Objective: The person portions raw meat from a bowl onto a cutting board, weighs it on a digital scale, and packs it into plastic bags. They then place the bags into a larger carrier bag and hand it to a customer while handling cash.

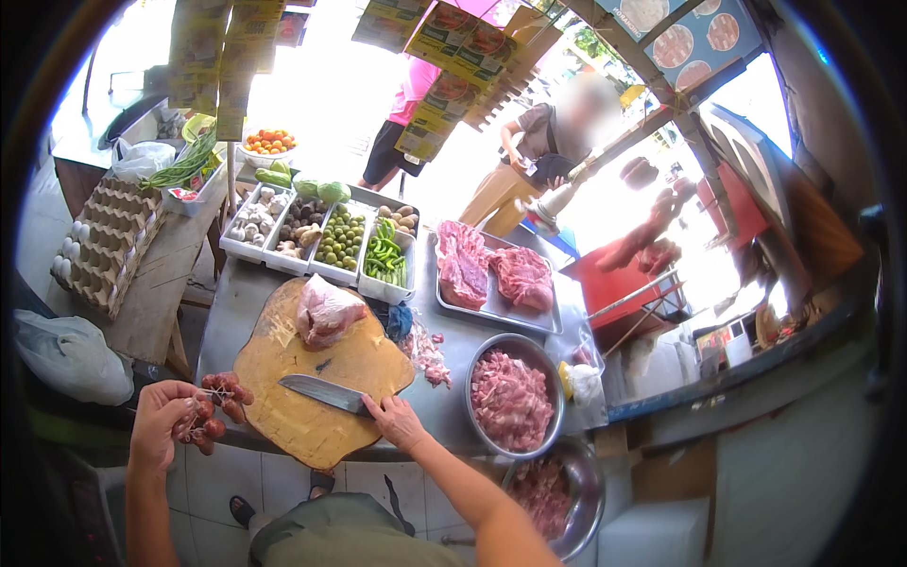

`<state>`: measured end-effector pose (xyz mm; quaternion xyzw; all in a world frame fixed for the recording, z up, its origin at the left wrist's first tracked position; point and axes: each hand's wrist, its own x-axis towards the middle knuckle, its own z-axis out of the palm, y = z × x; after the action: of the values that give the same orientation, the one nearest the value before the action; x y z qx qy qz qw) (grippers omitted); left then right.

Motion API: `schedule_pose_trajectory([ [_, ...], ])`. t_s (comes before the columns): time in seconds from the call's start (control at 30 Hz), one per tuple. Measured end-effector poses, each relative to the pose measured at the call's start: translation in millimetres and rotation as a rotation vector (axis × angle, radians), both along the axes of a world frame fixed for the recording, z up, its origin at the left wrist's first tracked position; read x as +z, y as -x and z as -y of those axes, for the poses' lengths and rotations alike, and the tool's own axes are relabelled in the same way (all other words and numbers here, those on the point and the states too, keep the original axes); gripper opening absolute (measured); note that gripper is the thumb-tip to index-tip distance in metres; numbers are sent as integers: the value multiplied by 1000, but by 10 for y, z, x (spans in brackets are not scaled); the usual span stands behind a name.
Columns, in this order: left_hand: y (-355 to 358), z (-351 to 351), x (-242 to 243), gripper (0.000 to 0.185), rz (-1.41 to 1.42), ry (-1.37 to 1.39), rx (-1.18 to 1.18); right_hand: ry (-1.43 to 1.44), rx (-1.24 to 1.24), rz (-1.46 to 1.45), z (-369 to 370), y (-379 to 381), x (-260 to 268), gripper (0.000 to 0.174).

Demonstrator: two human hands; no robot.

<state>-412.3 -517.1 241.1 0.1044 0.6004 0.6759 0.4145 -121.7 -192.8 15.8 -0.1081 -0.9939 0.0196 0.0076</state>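
Observation:
My left hand [164, 418] is closed on a string of small reddish sausages [225, 397], held up at the left front edge of a wooden chopping board [312, 425]. My right hand [397, 421] grips the handle end of a large knife [322, 391], whose blade lies flat over the board and points left. Its handle is mostly hidden by my fingers. A piece of raw meat [327, 312] sits at the back of the board. Meat scraps [425, 351] lie on the metal table just right of it.
Right of the board are a steel bowl of cut meat [511, 400], a lower bowl [549, 496] and a metal tray [496, 315] with meat slabs. Vegetable bins [333, 244] line the back. Egg trays [117, 241] stand left. Seasoning packets [453, 85] hang overhead. A person [538, 142] stands beyond.

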Motion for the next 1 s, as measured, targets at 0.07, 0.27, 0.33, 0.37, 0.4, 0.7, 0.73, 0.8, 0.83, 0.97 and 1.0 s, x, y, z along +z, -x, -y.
schedule_pose_trajectory([
  [0.07,-16,-240,-28,15,-3,-53,-16,139,5,3,17,-107,9,64],
  [0.27,-49,-835,-10,17,-19,-63,-84,346,-223,-30,194,-810,203,57],
  [0.33,-81,-993,-33,18,-28,5,-98,358,-353,-68,235,-1056,307,54],
  [0.37,-84,-1085,-67,19,-25,-59,-109,337,-383,-157,228,-1147,365,51],
  [0.4,-105,-1150,-117,20,-21,-60,-108,357,-458,-152,257,-1238,430,49],
  [0.7,-130,-1817,-648,11,-10,35,-81,211,-489,-284,394,-1212,1073,54],
  [0.73,-189,-1871,-667,10,-40,87,-102,198,-481,-277,409,-1151,1113,53],
  [0.8,-327,-1969,-701,11,-200,124,-61,118,-404,-295,423,-1022,1164,52],
  [0.83,-419,-2005,-735,12,-271,142,-42,72,-367,-301,431,-961,1177,52],
  [0.97,-707,-2072,-946,9,-545,169,-58,95,-289,-319,435,-638,1113,51],
  [1.0,-766,-2079,-1014,8,-640,152,-46,99,-279,-317,439,-561,1086,50],
])
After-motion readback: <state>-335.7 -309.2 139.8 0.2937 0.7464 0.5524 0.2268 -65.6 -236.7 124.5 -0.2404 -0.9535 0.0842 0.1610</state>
